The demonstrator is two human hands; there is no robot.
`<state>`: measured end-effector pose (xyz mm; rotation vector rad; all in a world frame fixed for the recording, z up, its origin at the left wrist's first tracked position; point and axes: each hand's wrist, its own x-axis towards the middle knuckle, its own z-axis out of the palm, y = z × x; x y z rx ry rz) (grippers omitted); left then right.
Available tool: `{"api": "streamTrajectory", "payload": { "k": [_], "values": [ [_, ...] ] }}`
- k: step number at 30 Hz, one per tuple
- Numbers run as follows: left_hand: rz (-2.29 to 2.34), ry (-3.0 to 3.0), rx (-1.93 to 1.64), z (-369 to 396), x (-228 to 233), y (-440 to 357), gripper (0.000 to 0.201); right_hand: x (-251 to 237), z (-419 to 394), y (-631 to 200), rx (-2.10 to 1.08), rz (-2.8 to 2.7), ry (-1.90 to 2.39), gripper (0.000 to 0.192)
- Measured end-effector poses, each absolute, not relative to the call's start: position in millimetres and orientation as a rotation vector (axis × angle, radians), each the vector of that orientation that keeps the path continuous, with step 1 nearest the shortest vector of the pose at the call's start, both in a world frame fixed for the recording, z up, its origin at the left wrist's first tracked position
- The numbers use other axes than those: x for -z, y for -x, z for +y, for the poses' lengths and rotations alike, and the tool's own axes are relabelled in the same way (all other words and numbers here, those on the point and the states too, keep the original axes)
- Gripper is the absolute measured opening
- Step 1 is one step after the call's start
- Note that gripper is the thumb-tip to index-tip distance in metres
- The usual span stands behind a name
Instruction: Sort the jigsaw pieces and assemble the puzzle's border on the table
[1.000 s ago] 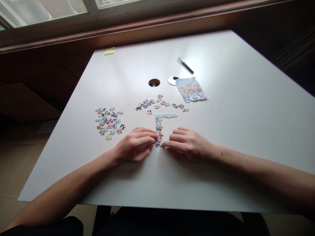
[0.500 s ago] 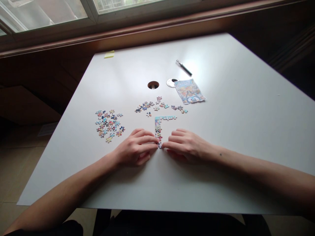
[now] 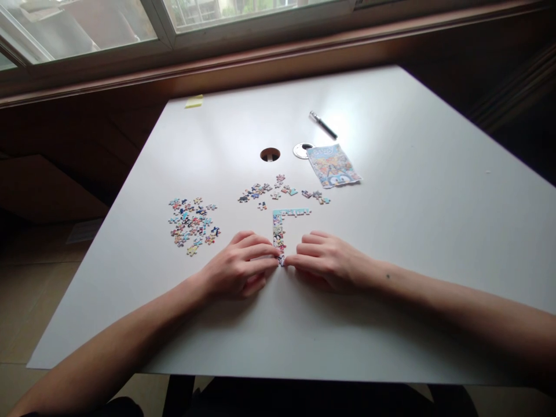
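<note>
White table (image 3: pixel 391 243) under window. Left hand (image 3: pixel 237 269) and right hand (image 3: pixel 328 260), fingers narrowed, pinch the assembled edge strip (image 3: pixel 279 234) at its near end, steadying it; loose pieces (image 3: pixel 191 223) sorted far left.

I am sitting at a plain white table (image 3: pixel 391 243) by a window (image 3: pixel 87 23), in what looks like an office or study room. The table has a round cable hole (image 3: pixel 270 154) with its cap (image 3: pixel 302 150) beside it, a pen (image 3: pixel 323 125) farther off, a yellow sticky note (image 3: pixel 194 101) at the far left, and tiled floor (image 3: pixel 26 301) below.
</note>
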<state>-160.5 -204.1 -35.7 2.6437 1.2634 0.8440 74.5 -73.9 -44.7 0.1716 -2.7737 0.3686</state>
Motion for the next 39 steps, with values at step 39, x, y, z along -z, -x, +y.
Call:
{"api": "streamTrajectory", "payload": {
  "k": [39],
  "values": [
    [2.380, -2.302, -0.537, -128.9, 14.0, 189.2, 0.023, 41.0, -67.8, -71.8, -0.904, -2.550, 0.059, 0.033]
  ]
}}
